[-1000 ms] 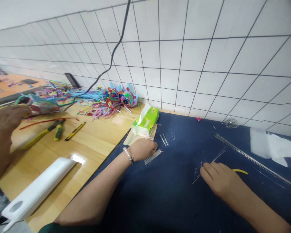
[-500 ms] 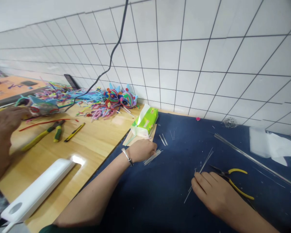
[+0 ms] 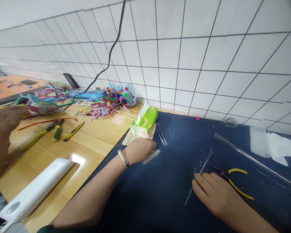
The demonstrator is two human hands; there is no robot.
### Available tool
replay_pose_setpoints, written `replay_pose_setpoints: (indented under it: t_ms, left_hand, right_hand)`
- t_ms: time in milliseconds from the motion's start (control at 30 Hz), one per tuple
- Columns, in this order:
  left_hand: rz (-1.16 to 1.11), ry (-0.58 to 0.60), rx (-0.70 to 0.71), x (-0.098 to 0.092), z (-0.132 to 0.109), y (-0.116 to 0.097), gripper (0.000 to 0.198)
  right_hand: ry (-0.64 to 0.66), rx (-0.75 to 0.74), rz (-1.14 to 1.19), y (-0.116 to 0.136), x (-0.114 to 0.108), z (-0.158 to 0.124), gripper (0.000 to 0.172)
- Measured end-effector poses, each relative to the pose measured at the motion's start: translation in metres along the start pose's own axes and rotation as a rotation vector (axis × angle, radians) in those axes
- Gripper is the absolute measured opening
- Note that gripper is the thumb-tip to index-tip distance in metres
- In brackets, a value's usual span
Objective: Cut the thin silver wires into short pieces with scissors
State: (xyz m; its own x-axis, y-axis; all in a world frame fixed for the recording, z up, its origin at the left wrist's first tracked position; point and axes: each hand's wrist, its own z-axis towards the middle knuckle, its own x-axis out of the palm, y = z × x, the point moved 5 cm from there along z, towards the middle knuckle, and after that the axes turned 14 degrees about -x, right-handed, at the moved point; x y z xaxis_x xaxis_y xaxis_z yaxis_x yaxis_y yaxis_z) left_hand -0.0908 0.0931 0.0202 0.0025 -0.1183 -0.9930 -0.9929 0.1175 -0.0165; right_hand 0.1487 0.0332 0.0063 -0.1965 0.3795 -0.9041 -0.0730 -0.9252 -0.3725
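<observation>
My left hand [image 3: 140, 150], with a silver bracelet at the wrist, rests fingers curled at the edge of a small pile of short metal wires [image 3: 152, 157] on the dark blue mat. Its fingertips are hidden, so whatever is in them cannot be made out. On the right, my right hand [image 3: 214, 192] is closed around a few thin metal wires [image 3: 206, 161], whose ends stick out above and below the fingers. A small bent wire end [image 3: 195, 171] shows by the knuckles. Pliers [image 3: 241, 184] with yellow handles lie just behind that hand.
A green tissue pack [image 3: 147, 119] stands beyond my left hand. Long wires [image 3: 247, 153] and a tangled wire ball [image 3: 231, 122] lie at right. Leftward are another person's hand [image 3: 7, 123], a utility knife [image 3: 74, 131], more pliers [image 3: 56, 132], and a white power strip [image 3: 36, 189].
Both hands keep nearly the same places. The view has shifted slightly, and the left forearm sits a touch further left.
</observation>
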Motion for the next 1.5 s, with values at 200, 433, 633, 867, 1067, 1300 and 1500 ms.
replay_pose_setpoints:
  t_ms: [200,433,633,867,1067,1300,1500]
  left_hand:
    - [-0.493,0.075,-0.030,-0.005,0.000,-0.014,0.020]
    - [-1.663,0.689,-0.143,0.043,-0.020,-0.099,0.023]
    - [-1.883,0.730,-0.219,0.056,-0.029,-0.119,0.021]
    - [-1.884,0.762,-0.255,0.063,-0.029,-0.118,0.021]
    - [-1.893,0.642,-0.214,0.056,-0.025,-0.113,0.017]
    - [-1.848,0.167,-0.168,0.031,-0.016,-0.087,0.014]
    - [-1.709,0.174,-0.103,0.035,-0.019,-0.099,0.015]
  right_hand:
    - [-0.051,-0.024,-0.040,0.001,-0.012,0.001,0.028]
    - [-0.166,-0.128,-0.045,0.012,-0.028,0.003,0.022]
    - [-0.191,-0.169,-0.007,0.015,-0.027,0.006,0.018]
    - [-0.223,-0.223,-0.006,0.018,-0.024,0.009,0.016]
    - [-0.224,-0.141,0.096,0.014,-0.017,0.007,0.020]
    - [-0.303,0.587,0.465,-0.014,0.006,-0.007,0.017]
    - [-0.181,0.503,0.467,-0.006,0.021,0.000,0.015]
